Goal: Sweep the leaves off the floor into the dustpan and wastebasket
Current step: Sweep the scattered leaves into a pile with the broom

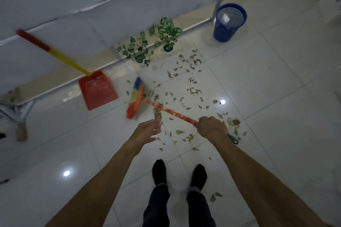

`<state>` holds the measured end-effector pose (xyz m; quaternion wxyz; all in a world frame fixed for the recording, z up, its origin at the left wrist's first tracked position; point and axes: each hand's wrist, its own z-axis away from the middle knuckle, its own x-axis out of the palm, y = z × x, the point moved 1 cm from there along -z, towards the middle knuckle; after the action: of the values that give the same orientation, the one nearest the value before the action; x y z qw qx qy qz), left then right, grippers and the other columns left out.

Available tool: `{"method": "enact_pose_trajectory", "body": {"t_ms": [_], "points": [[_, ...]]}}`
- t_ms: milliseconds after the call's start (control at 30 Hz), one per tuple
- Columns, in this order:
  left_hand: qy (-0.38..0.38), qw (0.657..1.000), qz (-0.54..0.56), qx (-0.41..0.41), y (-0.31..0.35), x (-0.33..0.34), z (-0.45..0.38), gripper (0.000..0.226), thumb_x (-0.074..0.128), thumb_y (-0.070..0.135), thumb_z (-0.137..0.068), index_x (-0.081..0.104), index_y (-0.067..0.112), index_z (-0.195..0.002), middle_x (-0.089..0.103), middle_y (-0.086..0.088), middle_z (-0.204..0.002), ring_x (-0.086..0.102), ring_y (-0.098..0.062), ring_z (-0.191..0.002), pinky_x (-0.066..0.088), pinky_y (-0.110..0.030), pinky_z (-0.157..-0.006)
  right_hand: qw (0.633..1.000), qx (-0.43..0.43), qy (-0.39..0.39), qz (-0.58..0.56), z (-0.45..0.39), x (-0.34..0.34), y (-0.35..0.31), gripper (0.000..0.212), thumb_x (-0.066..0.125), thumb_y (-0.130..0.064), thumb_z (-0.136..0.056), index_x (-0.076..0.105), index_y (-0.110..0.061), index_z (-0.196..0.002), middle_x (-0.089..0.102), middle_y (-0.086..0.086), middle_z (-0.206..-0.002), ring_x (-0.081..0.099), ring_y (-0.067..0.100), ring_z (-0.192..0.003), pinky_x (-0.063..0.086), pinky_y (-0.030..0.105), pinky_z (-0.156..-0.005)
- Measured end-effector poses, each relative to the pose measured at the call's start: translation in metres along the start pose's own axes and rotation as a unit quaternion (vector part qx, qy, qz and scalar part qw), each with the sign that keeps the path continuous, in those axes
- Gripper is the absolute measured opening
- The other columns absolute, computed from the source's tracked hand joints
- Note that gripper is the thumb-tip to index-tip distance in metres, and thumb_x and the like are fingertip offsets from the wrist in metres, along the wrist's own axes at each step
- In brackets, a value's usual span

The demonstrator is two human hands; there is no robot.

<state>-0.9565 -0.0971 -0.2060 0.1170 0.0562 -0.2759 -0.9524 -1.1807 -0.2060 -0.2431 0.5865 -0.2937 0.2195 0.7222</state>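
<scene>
Leaves (pixel 186 96) lie scattered across the white tiled floor (pixel 267 116), from the foot of two small potted plants (pixel 147 46) down to the person's feet, and none are gathered into a pile yet. Against the draped white wall leans the red dustpan (pixel 97 89), its pan flat on the floor and its yellow-and-red handle sloping up to the left, well apart from most of the leaves. The blue wastebasket (pixel 229 22) stands farther off at the upper right, beside a metal frame leg. The broom (pixel 136 97) reaches out from the right hand (pixel 211 128), which is closed around its orange patterned handle near the green end, with the bristle head down near the dustpan's right edge. The left hand (pixel 147 131) is open, fingers spread, holding nothing, just short of the handle. One-handed control looks likely to be loose, so a hard stroke could flick dry leaves past the dustpan or under the drape, and a sweep toward the plants might knock over the pots.
</scene>
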Motion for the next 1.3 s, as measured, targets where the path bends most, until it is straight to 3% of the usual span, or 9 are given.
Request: {"method": "enact_pose_trajectory", "body": {"t_ms": [100, 200, 400, 633, 800, 1033, 1133, 1200, 1300], "points": [[0.025, 1.0, 0.01, -0.007, -0.002, 0.009, 0.002, 0.02, 0.06, 0.034, -0.098, 0.07, 0.023, -0.111, 0.07, -0.006, -0.114, 0.065, -0.019, -0.104, 0.048, -0.041, -0.103, 0.999, 0.027, -0.006, 0.019, -0.003, 0.002, 0.016, 0.048, 0.037, -0.055, -0.103, 0.063, -0.016, -0.11, 0.061, 0.002, -0.092, 0.054, 0.017, -0.075, 0.041, 0.029, -0.064], [0.029, 0.999, 0.014, -0.011, -0.009, 0.025, 0.002, 0.028, 0.062, 0.037, -0.097, 0.07, 0.021, -0.118, 0.07, -0.007, -0.122, 0.066, -0.02, -0.11, 0.052, -0.037, -0.097, 0.998, 0.045, 0.011, 0.039, 0.009, -0.001, 0.066, 0.05, 0.035, -0.059, -0.101, 0.062, -0.017, -0.096, 0.058, -0.002, -0.08, 0.054, 0.013, -0.065, 0.041, 0.028, -0.058], [0.013, 1.0, 0.027, 0.002, -0.003, 0.067, 0.001, 0.041, 0.062, 0.041, -0.096, 0.063, 0.018, -0.131, 0.067, 0.0, -0.123, 0.064, -0.02, -0.116, 0.052, -0.032, -0.093, 1.0, -0.006, 0.01, -0.015, 0.017, -0.016, 0.14, 0.052, 0.032, -0.063, -0.1, 0.059, -0.019, -0.093, 0.064, 0.0, -0.086, 0.064, 0.018, -0.075, 0.058, 0.038, -0.076], [0.035, 0.999, 0.02, 0.034, 0.012, 0.062, -0.017, 0.037, 0.058, 0.032, -0.099, 0.064, 0.017, -0.131, 0.064, -0.011, -0.134, 0.065, -0.022, -0.111, 0.053, -0.028, -0.083, 0.996, -0.029, 0.002, -0.084, -0.023, -0.041, 0.044, 0.053, 0.037, -0.061, -0.1, 0.062, -0.015, -0.107, 0.06, 0.002, -0.086, 0.057, 0.017, -0.07, 0.049, 0.031, -0.066], [0.062, 0.996, 0.04, 0.05, 0.026, 0.043, -0.031, 0.013, 0.056, 0.024, -0.101, 0.068, 0.024, -0.102, 0.062, -0.003, -0.1, 0.059, -0.015, -0.08, 0.054, -0.018, -0.055, 0.995, -0.039, 0.002, -0.092, -0.058, -0.048, -0.026, 0.051, 0.039, -0.054, -0.102, 0.06, -0.012, -0.122, 0.064, 0.01, -0.115, 0.055, 0.025, -0.085, 0.042, 0.033, -0.071], [0.092, 0.994, 0.048, 0.043, 0.034, 0.03, -0.05, 0.012, 0.059, 0.028, -0.1, 0.066, 0.03, -0.09, 0.067, 0.007, -0.091, 0.064, -0.007, -0.079, 0.056, -0.017, -0.061, 0.997, -0.022, -0.021, -0.07, -0.074, -0.027, -0.059, 0.04, 0.047, -0.041, -0.104, 0.063, -0.01, -0.124, 0.065, 0.009, -0.12, 0.065, 0.027, -0.107, 0.041, 0.032, -0.072], [0.092, 0.994, 0.048, 0.033, 0.025, 0.038, -0.058, 0.01, 0.061, 0.031, -0.098, 0.067, 0.03, -0.09, 0.066, 0.002, -0.095, 0.063, -0.011, -0.081, 0.055, -0.029, -0.08, 0.996, -0.008, -0.039, -0.082, -0.065, -0.013, -0.038, 0.044, 0.045, -0.046, -0.103, 0.063, -0.011, -0.123, 0.065, 0.009, -0.118, 0.064, 0.027, -0.101, 0.043, 0.033, -0.073], [0.094, 0.994, 0.05, 0.022, 0.015, 0.048, -0.062, 0.008, 0.063, 0.033, -0.097, 0.069, 0.028, -0.097, 0.066, -0.004, -0.104, 0.062, -0.017, -0.087, 0.052, -0.035, -0.084, 0.996, 0.004, -0.04, -0.08, -0.058, -0.001, -0.016, 0.046, 0.044, -0.049, -0.102, 0.063, -0.011, -0.119, 0.066, 0.009, -0.115, 0.062, 0.025, -0.091, 0.045, 0.033, -0.073], [0.072, 0.996, 0.052, 0.0, -0.003, 0.07, -0.065, 0.03, 0.062, 0.034, -0.097, 0.069, 0.019, -0.122, 0.067, -0.01, -0.127, 0.065, -0.021, -0.103, 0.053, -0.031, -0.086, 0.998, 0.012, -0.027, -0.059, -0.046, 0.011, 0.026, 0.05, 0.041, -0.054, -0.101, 0.063, -0.012, -0.115, 0.063, 0.007, -0.104, 0.06, 0.024, -0.087, 0.048, 0.032, -0.074]]}}
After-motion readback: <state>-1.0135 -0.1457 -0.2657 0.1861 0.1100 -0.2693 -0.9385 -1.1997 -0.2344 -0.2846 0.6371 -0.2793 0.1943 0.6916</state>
